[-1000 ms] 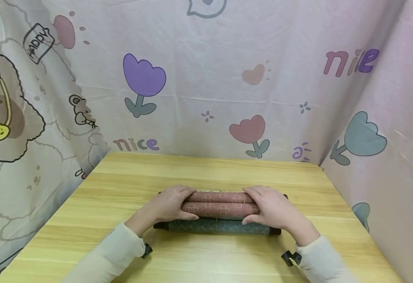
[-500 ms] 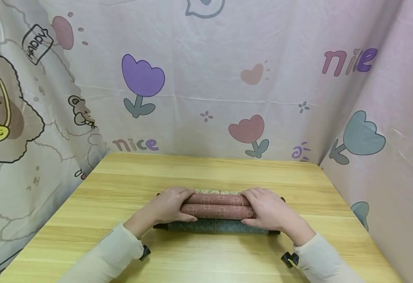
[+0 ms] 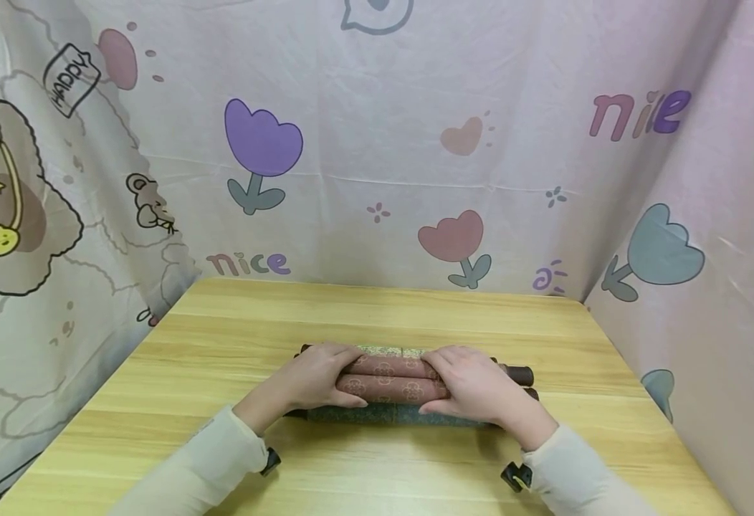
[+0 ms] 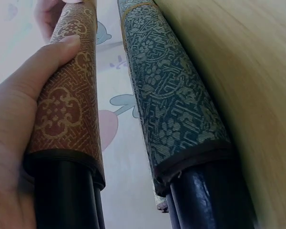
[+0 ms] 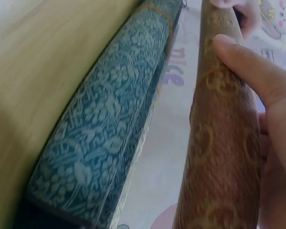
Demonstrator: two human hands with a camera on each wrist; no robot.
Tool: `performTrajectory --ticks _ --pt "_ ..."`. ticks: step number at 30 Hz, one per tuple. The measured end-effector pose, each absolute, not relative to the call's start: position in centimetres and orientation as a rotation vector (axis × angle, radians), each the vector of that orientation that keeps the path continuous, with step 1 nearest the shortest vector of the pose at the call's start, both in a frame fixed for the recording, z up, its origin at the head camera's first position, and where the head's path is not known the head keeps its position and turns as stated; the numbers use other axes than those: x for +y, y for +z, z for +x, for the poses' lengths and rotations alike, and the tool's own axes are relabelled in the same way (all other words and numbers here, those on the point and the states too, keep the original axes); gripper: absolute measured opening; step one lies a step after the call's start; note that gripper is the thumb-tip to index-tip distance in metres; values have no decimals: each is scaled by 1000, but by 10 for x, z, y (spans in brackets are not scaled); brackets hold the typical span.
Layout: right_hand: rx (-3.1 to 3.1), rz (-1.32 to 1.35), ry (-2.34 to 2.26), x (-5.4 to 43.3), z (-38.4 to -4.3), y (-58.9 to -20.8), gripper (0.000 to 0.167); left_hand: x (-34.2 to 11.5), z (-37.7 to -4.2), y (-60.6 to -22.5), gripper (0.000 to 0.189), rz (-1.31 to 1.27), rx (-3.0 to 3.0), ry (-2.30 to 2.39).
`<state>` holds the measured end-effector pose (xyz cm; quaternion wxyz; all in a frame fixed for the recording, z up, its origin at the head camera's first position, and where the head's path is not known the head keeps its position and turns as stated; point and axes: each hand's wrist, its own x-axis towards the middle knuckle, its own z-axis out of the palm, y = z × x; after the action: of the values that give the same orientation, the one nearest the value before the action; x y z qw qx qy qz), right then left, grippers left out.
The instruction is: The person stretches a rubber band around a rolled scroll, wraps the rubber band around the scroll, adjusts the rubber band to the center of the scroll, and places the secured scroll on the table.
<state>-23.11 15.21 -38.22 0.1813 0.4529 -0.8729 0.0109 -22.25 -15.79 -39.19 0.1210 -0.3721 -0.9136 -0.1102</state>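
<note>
Brocade-covered red scrolls (image 3: pixel 390 378), gripped by both hands (left (image 3: pixel 315 376), right (image 3: pixel 474 387)), could roll off the green scroll (image 3: pixel 377 413) beneath onto the bench (image 3: pixel 377 308).

**Count: scrolls, hands, table**

Four rolled scrolls are seen in the head view: two red-brown scrolls (image 3: pixel 391 378) stacked in the middle, one dark green scroll (image 3: pixel 383 413) at the near side, one pale gold-green scroll (image 3: pixel 390 351) at the far side, mostly hidden. Two hands are counted: left hand (image 3: pixel 317 378) and right hand (image 3: pixel 474 387). One wooden table (image 3: pixel 377 315) is counted. One printed cloth backdrop (image 3: pixel 377 143) is hung behind it.
</note>
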Motion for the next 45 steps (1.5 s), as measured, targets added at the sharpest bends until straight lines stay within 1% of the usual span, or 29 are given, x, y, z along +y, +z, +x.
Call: performTrajectory --ticks 4,12,21,29,33,40,45 --pt "-2497 1251 59 150 -232 -380 88 -158 -223 -391 74 -1051 -2685 -339" --pt "-2569 1211 93 165 -236 -372 92 -165 -224 -387 77 -1012 -2683 -347" --pt "-2501 1230 15 162 -236 -378 78 -164 -223 -384 76 -1036 -2682 -328" --pt "-2471 1254 15 150 -235 -381 77 -156 -223 -383 73 -1075 -2672 -321" --pt "-2469 1255 13 141 -233 -378 81 -151 -224 -384 73 -1084 -2652 -307" --pt "-2544 1261 72 142 -231 -373 97 -150 -225 -385 74 -1077 -2643 -312" --pt "-2583 1216 77 153 -231 -368 95 -155 -226 -385 76 -1033 -2675 -322"
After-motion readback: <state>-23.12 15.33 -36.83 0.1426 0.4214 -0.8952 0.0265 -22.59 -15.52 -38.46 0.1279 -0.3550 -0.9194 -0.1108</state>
